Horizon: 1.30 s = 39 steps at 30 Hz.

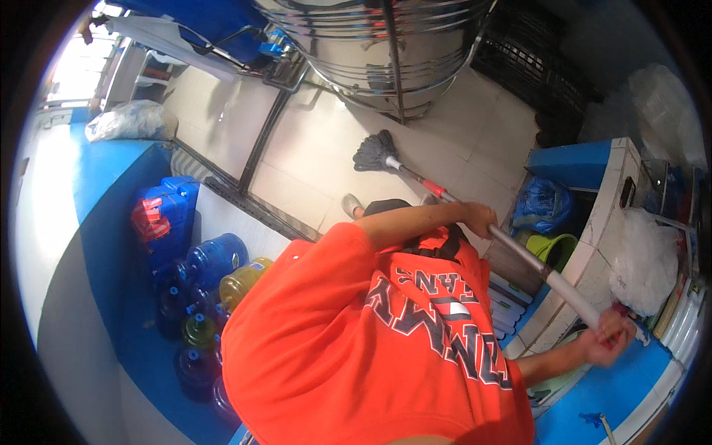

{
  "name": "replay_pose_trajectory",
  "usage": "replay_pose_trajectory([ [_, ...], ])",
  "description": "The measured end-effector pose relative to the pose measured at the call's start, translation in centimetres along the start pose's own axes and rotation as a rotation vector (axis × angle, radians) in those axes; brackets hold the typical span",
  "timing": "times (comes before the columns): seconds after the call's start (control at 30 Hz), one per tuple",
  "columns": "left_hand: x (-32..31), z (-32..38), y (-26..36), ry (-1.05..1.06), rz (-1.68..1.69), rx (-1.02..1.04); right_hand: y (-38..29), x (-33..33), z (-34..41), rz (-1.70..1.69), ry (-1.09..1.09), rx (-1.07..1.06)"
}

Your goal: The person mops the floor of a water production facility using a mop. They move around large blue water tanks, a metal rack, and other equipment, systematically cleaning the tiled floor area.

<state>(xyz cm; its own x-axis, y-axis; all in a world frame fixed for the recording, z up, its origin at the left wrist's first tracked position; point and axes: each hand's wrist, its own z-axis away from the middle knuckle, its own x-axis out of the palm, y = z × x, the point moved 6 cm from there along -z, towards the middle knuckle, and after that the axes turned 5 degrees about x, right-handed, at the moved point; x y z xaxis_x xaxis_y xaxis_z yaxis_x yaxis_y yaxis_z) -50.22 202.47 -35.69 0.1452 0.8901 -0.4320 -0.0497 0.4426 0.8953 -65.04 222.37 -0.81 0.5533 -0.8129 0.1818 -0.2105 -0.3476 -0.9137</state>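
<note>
A string mop with a grey head [375,153] rests on the tiled floor [311,161] in front of my feet. Its metal handle [514,247] slants up toward the right, with a red collar low down and a pale sleeve at the top. My left hand [479,218] reaches across my body and grips the middle of the handle. At the handle's upper end my right hand [612,338], somewhat blurred, is closed around the pale sleeve. My red shirt [356,345], which bears writing, covers much of the lower view.
A large stainless-steel tank [356,55] stands ahead. Several water bottles [217,258] and blue containers [172,211] crowd the left. Black plastic crates [517,61] sit at far right. A tiled counter [589,261] holds plastic bags [645,261], with a green bucket [556,250] beneath.
</note>
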Motion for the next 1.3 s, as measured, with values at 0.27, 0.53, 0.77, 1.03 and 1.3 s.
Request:
replay_pose_trajectory([
  [0.27,5.1,-2.1,2.6,-0.116,-0.068,0.062,-4.2,-2.5,3.8,0.066,0.184,-0.021],
  [0.53,0.9,1.4,-2.9,0.073,-0.148,-0.019,1.7,0.9,3.0,-0.104,0.171,-0.050],
  [0.77,-9.4,15.8,-12.4,0.492,-0.231,-0.310,11.7,16.1,7.6,-0.261,-0.213,0.190],
  [1.03,-15.1,34.5,-13.7,1.152,-0.260,-0.562,18.5,36.1,12.8,-0.193,-0.722,0.274],
  [1.3,-15.2,40.3,-13.9,1.406,-0.180,-0.522,18.9,43.9,15.9,-0.092,-0.927,0.249],
])
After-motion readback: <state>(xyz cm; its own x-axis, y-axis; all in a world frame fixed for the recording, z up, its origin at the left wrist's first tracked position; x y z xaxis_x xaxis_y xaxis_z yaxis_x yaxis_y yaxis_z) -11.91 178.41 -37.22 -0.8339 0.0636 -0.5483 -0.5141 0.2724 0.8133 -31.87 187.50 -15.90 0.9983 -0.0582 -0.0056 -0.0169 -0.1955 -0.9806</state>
